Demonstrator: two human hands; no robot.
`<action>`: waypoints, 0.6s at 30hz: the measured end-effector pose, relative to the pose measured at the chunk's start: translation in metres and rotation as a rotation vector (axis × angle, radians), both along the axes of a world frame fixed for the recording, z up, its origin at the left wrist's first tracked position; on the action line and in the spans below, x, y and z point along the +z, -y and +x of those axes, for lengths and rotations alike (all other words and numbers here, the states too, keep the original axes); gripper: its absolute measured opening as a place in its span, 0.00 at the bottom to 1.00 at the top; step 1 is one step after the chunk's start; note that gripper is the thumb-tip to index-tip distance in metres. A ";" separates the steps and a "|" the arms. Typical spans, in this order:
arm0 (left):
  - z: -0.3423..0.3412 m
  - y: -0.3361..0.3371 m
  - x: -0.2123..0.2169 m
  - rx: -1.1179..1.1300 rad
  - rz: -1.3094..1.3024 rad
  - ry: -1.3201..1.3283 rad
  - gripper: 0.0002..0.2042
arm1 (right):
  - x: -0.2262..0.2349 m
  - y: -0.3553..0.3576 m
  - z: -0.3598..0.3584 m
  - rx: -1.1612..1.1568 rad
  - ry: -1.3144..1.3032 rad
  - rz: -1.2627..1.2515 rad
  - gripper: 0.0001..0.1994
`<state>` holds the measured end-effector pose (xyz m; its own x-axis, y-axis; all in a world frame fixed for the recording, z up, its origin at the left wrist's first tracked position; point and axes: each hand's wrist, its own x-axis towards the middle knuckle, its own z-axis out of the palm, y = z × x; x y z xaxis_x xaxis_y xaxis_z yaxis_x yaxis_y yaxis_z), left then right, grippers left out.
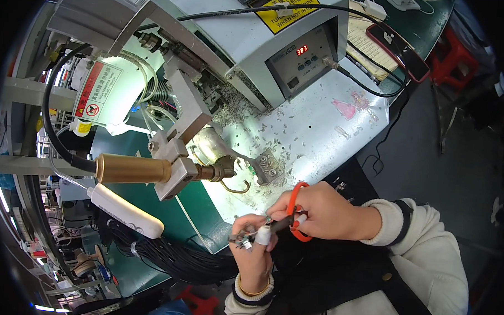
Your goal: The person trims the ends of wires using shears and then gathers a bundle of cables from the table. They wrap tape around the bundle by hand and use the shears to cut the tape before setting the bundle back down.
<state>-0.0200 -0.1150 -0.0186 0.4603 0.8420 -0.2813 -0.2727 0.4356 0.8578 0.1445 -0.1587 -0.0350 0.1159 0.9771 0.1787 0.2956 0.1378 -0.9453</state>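
Note:
Close together below the machine, my two hands meet over my lap. Orange-handled cutters [298,199] are gripped in my right hand [339,213], their dark jaws pointing left at my left fingers. My left hand [252,260] is closed on a small metal part with thin wires [242,241]; its exact kind is too small to tell. A white finger cot [263,235] covers the left thumb. Just beyond the hands are a small metal fixture [268,166] on the plate and a brass-coloured soldering iron [132,169] clamped level, its tip above the plate.
A pale metal plate [330,138] is strewn with wire clippings below a grey soldering machine [255,63]. Left are a lit lamp [127,211] and a bundle of black cables [187,261]. A phone [399,51] lies far right, near a red stool [457,59].

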 end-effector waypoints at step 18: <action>-0.010 -0.011 0.013 -0.145 -0.093 -0.018 0.05 | 0.017 -0.006 0.011 0.040 0.834 0.601 0.07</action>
